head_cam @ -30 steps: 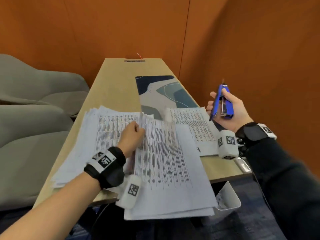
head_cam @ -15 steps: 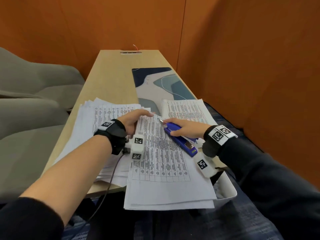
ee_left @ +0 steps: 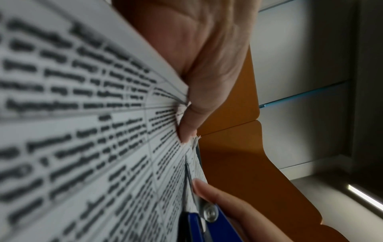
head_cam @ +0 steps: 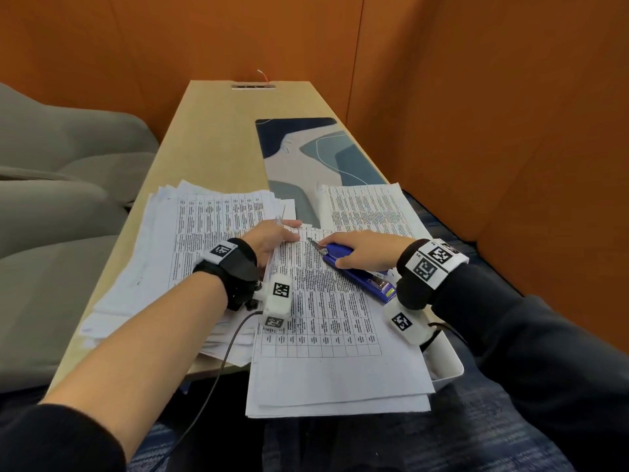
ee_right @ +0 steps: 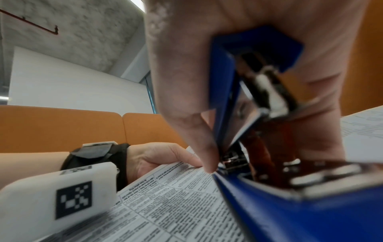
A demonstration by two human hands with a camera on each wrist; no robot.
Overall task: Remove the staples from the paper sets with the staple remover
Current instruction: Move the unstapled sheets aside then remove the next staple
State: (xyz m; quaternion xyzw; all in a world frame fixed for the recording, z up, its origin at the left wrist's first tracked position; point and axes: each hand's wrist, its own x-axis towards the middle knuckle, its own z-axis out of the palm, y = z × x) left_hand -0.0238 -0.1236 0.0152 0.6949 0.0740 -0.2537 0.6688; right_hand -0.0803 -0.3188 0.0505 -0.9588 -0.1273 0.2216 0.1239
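Moved down from up in the air a second ago: right hand [head_cam: 366, 248], now low on the paper set [head_cam: 326, 301], fingers curled tight around the blue staple remover [head_cam: 357, 272]. Metal tip near the top left corner of the pages. Left hand [head_cam: 272, 238] pinching that corner. More paper piles [head_cam: 190, 240] beside, on the surface [head_cam: 218, 137].

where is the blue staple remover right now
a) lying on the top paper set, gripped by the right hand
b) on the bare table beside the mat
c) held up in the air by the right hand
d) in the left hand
a: the blue staple remover lies on the top paper set with the right hand gripping it, its metal tip near the left hand.
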